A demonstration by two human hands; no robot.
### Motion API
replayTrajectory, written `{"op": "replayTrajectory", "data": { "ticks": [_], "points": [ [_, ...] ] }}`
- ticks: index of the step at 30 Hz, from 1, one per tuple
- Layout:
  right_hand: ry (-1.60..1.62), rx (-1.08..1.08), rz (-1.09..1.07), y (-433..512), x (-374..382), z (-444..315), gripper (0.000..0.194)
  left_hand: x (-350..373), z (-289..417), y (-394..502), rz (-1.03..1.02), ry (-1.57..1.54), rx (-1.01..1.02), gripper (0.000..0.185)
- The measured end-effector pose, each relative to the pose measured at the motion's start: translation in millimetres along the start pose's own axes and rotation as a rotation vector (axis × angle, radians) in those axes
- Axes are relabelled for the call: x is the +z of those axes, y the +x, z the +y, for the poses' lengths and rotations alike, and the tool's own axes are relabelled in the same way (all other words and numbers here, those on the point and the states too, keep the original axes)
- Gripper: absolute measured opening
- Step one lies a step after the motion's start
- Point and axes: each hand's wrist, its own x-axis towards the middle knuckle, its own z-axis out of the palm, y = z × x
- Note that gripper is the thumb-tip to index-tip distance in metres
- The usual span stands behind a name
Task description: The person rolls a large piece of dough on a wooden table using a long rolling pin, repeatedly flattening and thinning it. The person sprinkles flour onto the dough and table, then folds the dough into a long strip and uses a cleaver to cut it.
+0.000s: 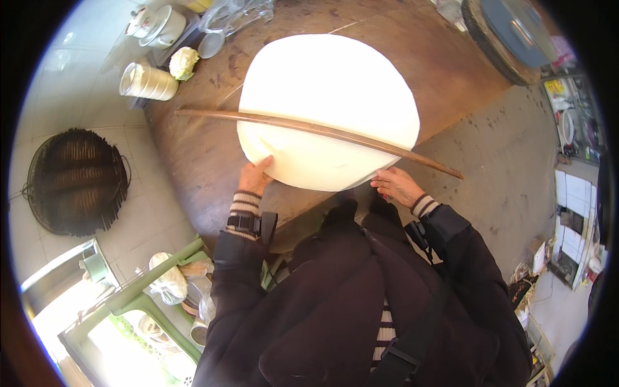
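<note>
A large round sheet of white dough (329, 82) lies on the brown work table, its near edge reaching the table's front edge. Across its nearer part rests a long, thin wooden rolling pin (314, 129), both ends sticking out past the dough. My left hand (256, 175) grips the dough's near left edge, thumb on top and fingers beneath, and the dough creases there. At the near right edge is my right hand (397, 185), palm turned up, fingertips at the rim of the dough; how firmly they hold it is hard to tell.
A clear jar (149, 82), a cauliflower-like white vegetable (184, 63) and a white lidded pot (163, 28) stand at the back left. A blue-grey lidded pan (515, 31) sits at the back right. On the left wall hangs a dark round woven basket (77, 181). Green shelving (159, 268) stands lower left.
</note>
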Motion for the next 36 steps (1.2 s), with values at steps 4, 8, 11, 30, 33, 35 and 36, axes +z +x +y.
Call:
{"op": "replayTrajectory", "data": {
  "ticks": [4, 8, 11, 30, 33, 35, 36],
  "points": [
    [-0.046, 0.05, 0.051, 3.3, 0.9, 3.6, 0.026, 29.7, -15.7, -24.2, -0.107, 0.115, -0.054, 0.034],
    [-0.032, 0.08, 0.085, -0.2, 6.1, -4.8, 0.024, 51.8, 17.2, -23.8, -0.187, 0.25, -0.005, 0.035],
    [0.118, -0.049, -0.063, -11.3, 11.2, -20.5, 0.021, 80.0, 55.3, -1.6, -0.297, 0.226, 0.141, 0.038],
    [-1.728, -0.522, 0.184, -39.9, -23.3, -4.2, 0.026, 81.2, -16.2, -32.9, -0.085, 1.719, 1.086, 0.041],
    [-1.645, -0.602, 0.153, -37.2, -14.0, 5.7, 0.023, 77.1, -19.5, -40.9, -0.021, 1.713, 1.117, 0.039],
    [-1.639, -0.607, 0.167, -39.6, -11.5, 11.8, 0.023, 73.3, -20.9, -44.7, 0.0, 1.717, 1.139, 0.038],
    [-1.627, -0.62, 0.159, -40.8, -10.9, 14.9, 0.022, 70.8, -21.7, -45.9, -0.004, 1.719, 1.146, 0.039]
  ]
}}
